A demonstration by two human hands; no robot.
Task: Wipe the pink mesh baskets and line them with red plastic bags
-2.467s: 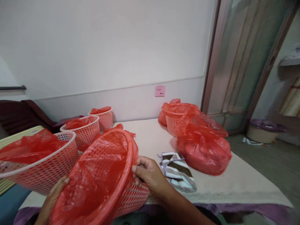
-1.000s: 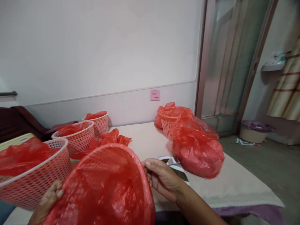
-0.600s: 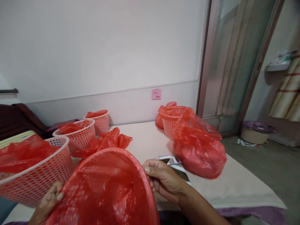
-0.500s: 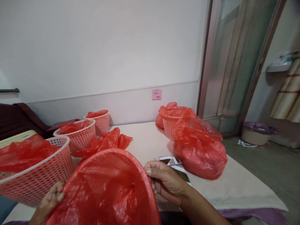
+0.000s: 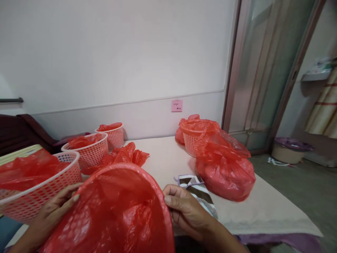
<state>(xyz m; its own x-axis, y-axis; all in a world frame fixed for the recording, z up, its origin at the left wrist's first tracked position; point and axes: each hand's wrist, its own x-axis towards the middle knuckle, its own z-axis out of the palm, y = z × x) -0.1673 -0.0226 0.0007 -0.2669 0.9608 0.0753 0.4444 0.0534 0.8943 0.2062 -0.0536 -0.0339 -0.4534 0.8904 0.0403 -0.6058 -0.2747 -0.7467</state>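
A basket lined with a red plastic bag is tilted toward me at the bottom, with the bag folded over its rim. My left hand grips the rim on the left, thumb on top. On the right side, my right hand pinches the bag's edge at the rim. Just behind the basket lies a crumpled red bag. A brown-and-white striped cloth rests on the table beyond my right hand.
Three pink lattice baskets with red bags in them stand along the left. At the right are a basket with a red bag over it and a full red bag. A bin stands on the floor by the sliding door.
My left hand has moved up along the rim, with more of it showing. The lined basket has shifted slightly left. My right hand stays at the right rim.
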